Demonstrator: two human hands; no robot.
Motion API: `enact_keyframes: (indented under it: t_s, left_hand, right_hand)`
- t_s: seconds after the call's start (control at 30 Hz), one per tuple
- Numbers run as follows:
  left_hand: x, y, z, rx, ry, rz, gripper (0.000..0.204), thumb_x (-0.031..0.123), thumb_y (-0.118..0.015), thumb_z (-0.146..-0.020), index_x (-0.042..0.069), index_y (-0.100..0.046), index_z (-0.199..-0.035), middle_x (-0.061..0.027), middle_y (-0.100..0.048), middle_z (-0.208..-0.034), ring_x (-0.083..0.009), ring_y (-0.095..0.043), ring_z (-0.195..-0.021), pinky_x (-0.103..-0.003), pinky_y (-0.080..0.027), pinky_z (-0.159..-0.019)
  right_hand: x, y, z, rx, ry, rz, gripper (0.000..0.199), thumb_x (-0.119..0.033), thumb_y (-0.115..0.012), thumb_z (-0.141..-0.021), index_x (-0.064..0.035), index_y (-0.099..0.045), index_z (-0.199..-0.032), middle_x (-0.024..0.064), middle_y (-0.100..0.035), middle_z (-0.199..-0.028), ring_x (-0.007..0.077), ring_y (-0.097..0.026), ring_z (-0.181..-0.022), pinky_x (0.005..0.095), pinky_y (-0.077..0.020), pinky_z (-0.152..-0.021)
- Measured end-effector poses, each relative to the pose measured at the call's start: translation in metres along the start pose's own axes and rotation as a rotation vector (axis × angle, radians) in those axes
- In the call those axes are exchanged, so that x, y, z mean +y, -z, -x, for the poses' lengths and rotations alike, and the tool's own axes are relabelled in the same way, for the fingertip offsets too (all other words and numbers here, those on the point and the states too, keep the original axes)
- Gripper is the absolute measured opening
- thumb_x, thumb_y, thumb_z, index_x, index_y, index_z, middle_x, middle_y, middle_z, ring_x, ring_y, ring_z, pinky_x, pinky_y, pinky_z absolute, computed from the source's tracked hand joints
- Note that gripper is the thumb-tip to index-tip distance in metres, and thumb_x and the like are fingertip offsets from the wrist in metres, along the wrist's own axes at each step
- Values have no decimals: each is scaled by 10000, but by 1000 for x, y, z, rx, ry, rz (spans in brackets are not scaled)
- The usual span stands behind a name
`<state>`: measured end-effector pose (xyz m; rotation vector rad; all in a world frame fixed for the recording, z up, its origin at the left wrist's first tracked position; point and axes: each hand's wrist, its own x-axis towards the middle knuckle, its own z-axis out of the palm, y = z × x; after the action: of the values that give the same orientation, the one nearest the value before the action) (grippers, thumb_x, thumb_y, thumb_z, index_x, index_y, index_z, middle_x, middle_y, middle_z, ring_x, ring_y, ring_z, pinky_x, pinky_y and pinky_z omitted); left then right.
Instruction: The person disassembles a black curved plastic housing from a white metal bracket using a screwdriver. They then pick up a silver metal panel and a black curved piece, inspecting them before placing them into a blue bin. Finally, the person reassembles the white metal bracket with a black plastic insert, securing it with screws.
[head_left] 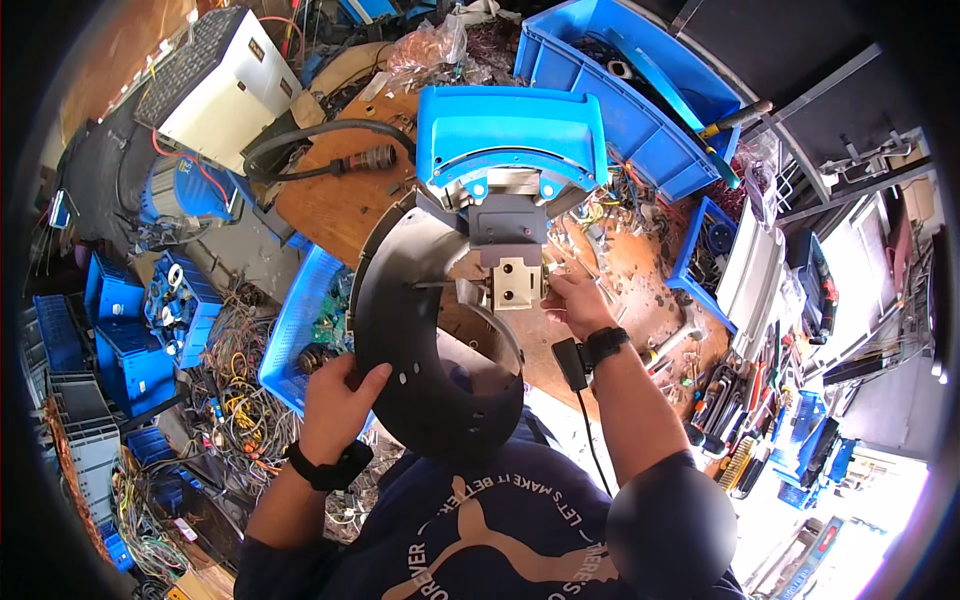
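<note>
A large curved housing [395, 330], dark on the outside and open in the middle, stands in front of my body. At its far end is a blue cover [510, 125] with a grey block [507, 218] under it. A beige metal bracket [517, 284] with two dark holes sits below that block. My left hand [338, 402] grips the housing's near left edge, thumb on the dark surface and fingers partly hidden behind it. My right hand [578, 305] is closed at the bracket's right edge, fingertips bent against it; whether they hold a smaller part is hidden.
On the wooden bench [335, 215] lie a thick black cable [365, 160] with a connector, scraps and a hammer [680, 335]. A large blue crate [630, 100] stands far right. Hand tools [730, 400] crowd the right side. Tangled wires [250, 385] and blue bins [135, 360] fill the left.
</note>
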<state>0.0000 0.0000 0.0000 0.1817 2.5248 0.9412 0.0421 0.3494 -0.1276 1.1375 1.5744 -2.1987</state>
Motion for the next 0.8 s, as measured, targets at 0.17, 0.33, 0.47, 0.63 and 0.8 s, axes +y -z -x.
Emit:
enact_keyframes:
  t_s: [0.17,0.33,0.47,0.63,0.8]
  left_hand:
    - [13,-5,4,40,-48,132,333,276,-683,-784,-50,-616,-803,-146,-616,-665,-210,-577,-579,-323,-438,-554]
    - [5,-7,5,33,-28,136,322,265,-675,-794,-47,-634,-859,-145,-632,-694,-209,-605,-606,-310,-453,-571]
    - [1,-12,5,53,-50,196,329,269,-672,-798,-50,-632,-871,-148,-629,-693,-217,-600,-601,-317,-444,-558]
    - [-2,-11,3,52,-73,154,331,270,-667,-807,-54,-616,-854,-152,-615,-686,-211,-591,-614,-314,-438,-561]
    - [14,-1,1,-11,-26,216,302,242,-634,-848,-48,-597,-926,-61,-603,-742,-115,-524,-675,-272,-430,-611]
  right_hand:
    - [6,3,1,12,122,-22,230,-227,-567,-889,-10,-609,-953,44,-613,-741,124,-619,-665,239,-483,-567]
    - [-1,3,2,-1,39,61,241,-241,-572,-896,-36,-589,-1024,31,-609,-743,130,-616,-704,243,-469,-603]
    - [3,5,-3,-14,58,95,238,-239,-568,-892,-34,-611,-1004,20,-619,-768,108,-619,-717,227,-467,-585]
    - [7,4,-1,-11,99,36,257,-257,-569,-890,-38,-602,-1022,19,-616,-792,109,-611,-702,233,-466,-573]
    - [-2,5,22,113,52,-48,273,-283,-570,-886,-57,-596,-1035,23,-585,-796,122,-595,-669,241,-465,-560]
